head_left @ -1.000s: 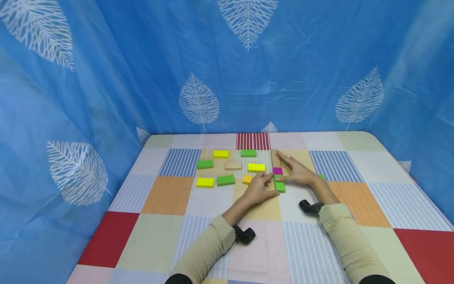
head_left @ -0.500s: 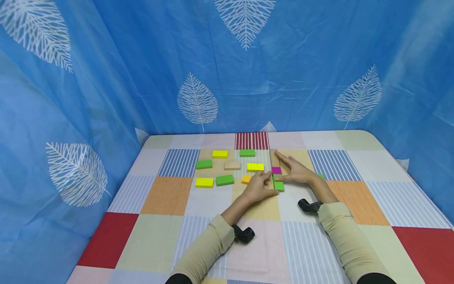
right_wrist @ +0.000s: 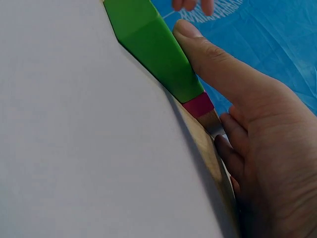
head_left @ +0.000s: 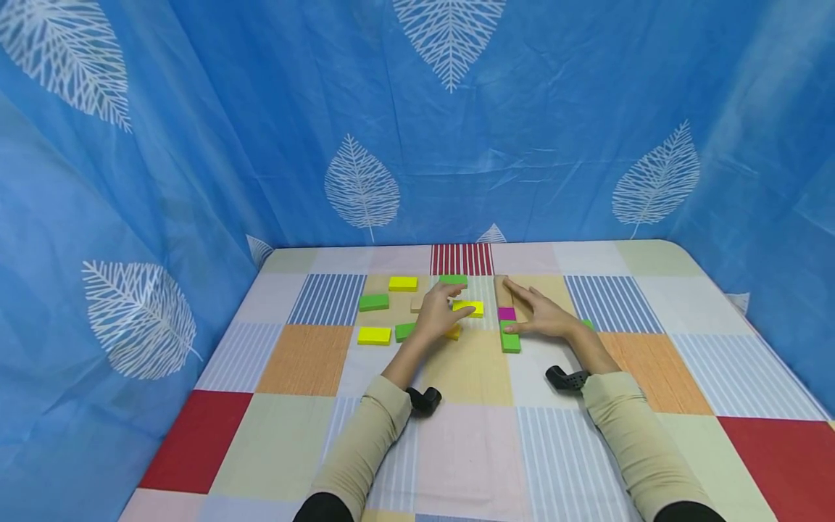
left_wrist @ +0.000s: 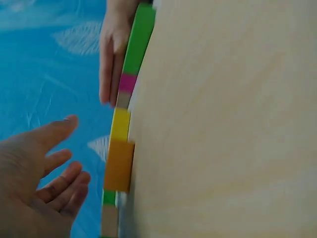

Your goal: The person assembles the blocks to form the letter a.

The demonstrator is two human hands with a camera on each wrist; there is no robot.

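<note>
My left hand (head_left: 435, 315) is over the loose blocks, fingers spread and holding nothing. Close to its thumb is a yellow block (head_left: 472, 310); an orange block (head_left: 453, 333) is partly behind the hand. A natural wood block (head_left: 502, 292), a magenta block (head_left: 506, 313) and a green block (head_left: 511, 342) form a line running away from me. Along the right side of that line rests my right hand (head_left: 549, 319), its thumb at the green block and its index fingertip by the far end of the wood block. In the right wrist view, the thumb (right_wrist: 213, 54) lies extended against the green block.
Left of the left hand lie a near yellow block (head_left: 374, 336), a green block (head_left: 374, 302) and a far yellow block (head_left: 403, 284). Another green block (head_left: 453, 280) sits beyond its fingers. A green block (head_left: 588, 324) shows behind the right wrist. Blue curtains surround the patchwork-covered table (head_left: 457, 449).
My left hand has left the green block in the line and moved left and away from me, over the loose blocks. The right hand has stayed in place beside the line.
</note>
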